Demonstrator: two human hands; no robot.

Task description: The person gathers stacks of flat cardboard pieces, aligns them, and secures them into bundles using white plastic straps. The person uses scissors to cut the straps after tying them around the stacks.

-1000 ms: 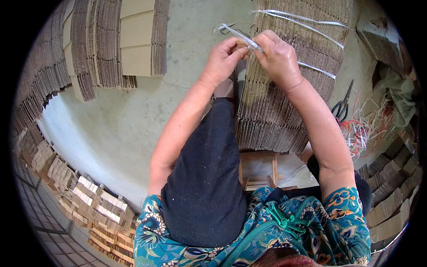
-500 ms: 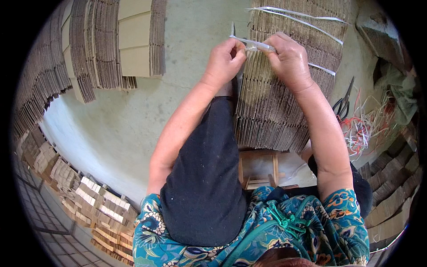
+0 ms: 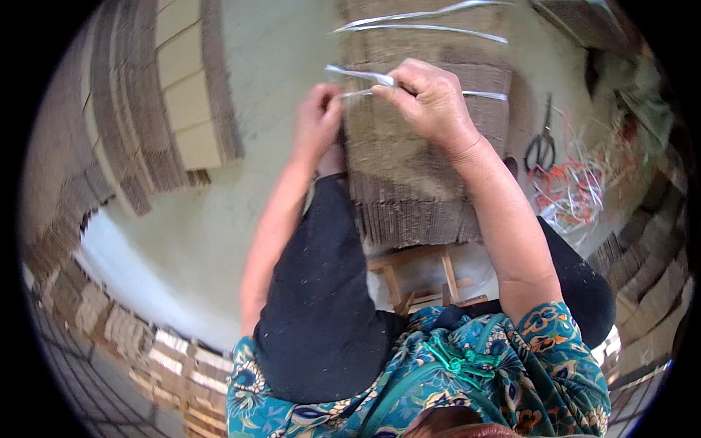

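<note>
A long stack of brown corrugated cardboard pieces (image 3: 423,164) lies in front of me, with white plastic straps (image 3: 438,28) across it. Above its near half, my right hand (image 3: 431,102) pinches a white strap (image 3: 359,74) between thumb and fingers, and a loose end sticks out to the left. At the stack's left edge is my left hand (image 3: 318,120), slightly blurred, its fingers pressed together at the strap's lower length. That length runs between the two hands.
Black scissors (image 3: 540,150) lie on the floor to the right, beside a tangle of red and white strap scraps (image 3: 569,193). More cardboard stacks (image 3: 193,95) stand at the far left. A wooden frame (image 3: 409,281) shows at the stack's near end.
The view has shifted, so the stack appears farther left. My left hand has dropped lower relative to the right, and the hands are wider apart. My right hand still grips the strap.
</note>
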